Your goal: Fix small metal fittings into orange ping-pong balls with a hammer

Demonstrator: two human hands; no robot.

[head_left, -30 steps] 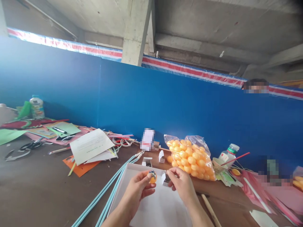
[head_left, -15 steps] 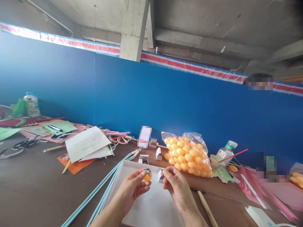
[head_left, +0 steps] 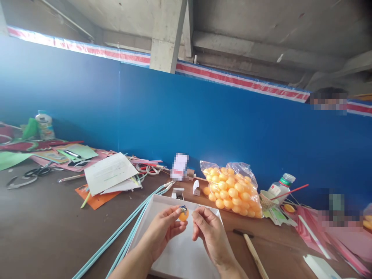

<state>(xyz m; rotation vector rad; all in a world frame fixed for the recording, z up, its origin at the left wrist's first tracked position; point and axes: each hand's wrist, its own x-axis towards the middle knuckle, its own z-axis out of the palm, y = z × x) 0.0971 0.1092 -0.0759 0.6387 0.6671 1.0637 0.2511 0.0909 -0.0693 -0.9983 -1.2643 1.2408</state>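
My left hand (head_left: pixel 165 228) pinches a small orange ball (head_left: pixel 183 215) between thumb and fingers. Dark, shiny bits cover the top of the ball. Just to its right, my right hand (head_left: pixel 207 230) has thumb and forefinger pressed together; whatever is in that pinch is too small to make out. Both hands are over a shallow white box (head_left: pixel 177 257). Behind the box stands a small opened carton (head_left: pixel 178 193) with dark contents, and a little white carton (head_left: pixel 196 188) is to its right.
A clear bag of orange balls (head_left: pixel 232 192) leans at the back, beside a bottle (head_left: pixel 281 186). A hammer (head_left: pixel 254 252) lies on the right. Pale blue cords (head_left: pixel 128 228) run along the left, near papers (head_left: pixel 110 174) and scissors (head_left: pixel 39 169). A blue partition (head_left: pixel 174 108) rises behind.
My right hand has shifted slightly left, closer to the ball. A small carton seen beside its fingertips earlier is out of sight now. The left hand keeps hold of the ball.
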